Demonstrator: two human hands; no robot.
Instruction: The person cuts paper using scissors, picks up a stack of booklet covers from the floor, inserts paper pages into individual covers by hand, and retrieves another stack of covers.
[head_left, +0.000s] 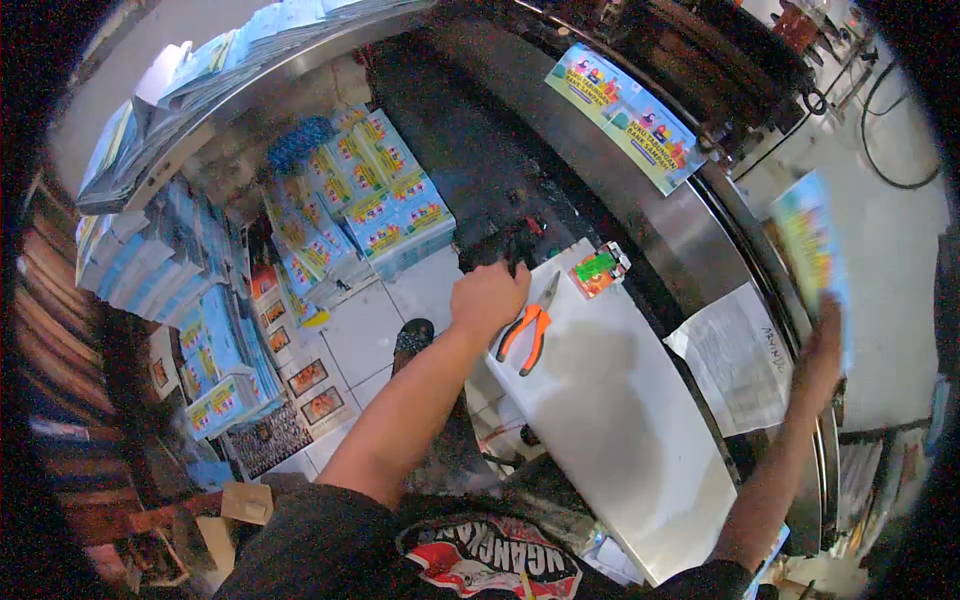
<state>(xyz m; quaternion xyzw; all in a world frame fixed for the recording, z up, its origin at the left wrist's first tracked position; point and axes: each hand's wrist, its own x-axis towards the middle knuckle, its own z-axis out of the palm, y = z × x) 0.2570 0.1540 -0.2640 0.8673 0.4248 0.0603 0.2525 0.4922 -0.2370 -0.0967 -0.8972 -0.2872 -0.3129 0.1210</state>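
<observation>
My left hand point(490, 302) is at the far left corner of a white-topped surface point(640, 430), its fingers curled over dark machine parts; what they grip, if anything, is hidden. Just beside it lie orange-handled pliers point(525, 338) with their jaws pointing away from me. On the right, my right hand point(822, 350) is closed on a colourful printed sheet point(815, 250), which is smeared by motion. Two joined printed covers point(630, 115) rest on the metal rail beyond the white top. A small green and orange pack point(597, 268) sits at the white top's far end.
Stacks of printed booklets point(400, 225) stand on the tiled floor at the left, with more piles point(215, 350) nearer. Above them a metal shelf point(270, 80) carries piled sheets. A handwritten paper point(735, 360) lies at the right. Dark machinery point(700, 60) fills the back.
</observation>
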